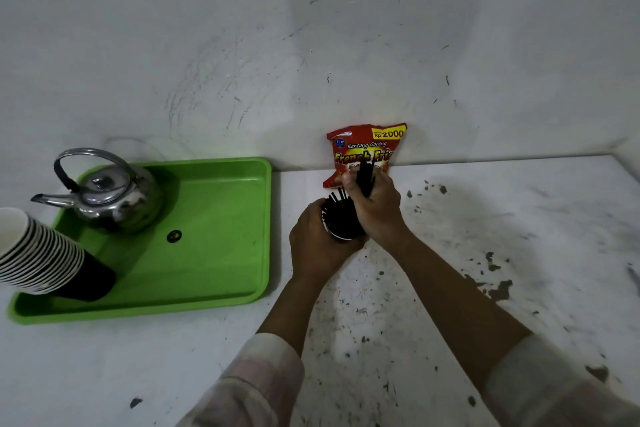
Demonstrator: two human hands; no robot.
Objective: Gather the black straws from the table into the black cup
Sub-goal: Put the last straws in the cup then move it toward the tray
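Starting at the far left: a stack of paper cups (33, 253), white inside and black outside, lies tilted on the near left corner of a green tray (221, 253). A metal kettle (110, 194) stands on the tray's far left part, spout pointing left. A small dark round object (174, 235) sits on the tray floor, right of the kettle; identity not discernible.

Right of the tray, on the stained white table (502, 236), the left hand (317, 246) has its fingers curled round the black cup (341, 224), holding it tilted. Black straws (334, 199) fan out of the cup's mouth. Touching the cup from the right, the right hand (375, 211) grips a bundle of black straws (364, 177), fingers closed around them, ends pointing up and away.

Just behind the hands, a red snack packet (363, 146) leans upright against the white wall (311, 45). Pale sleeves (263, 385) cover both forearms at the near edge.
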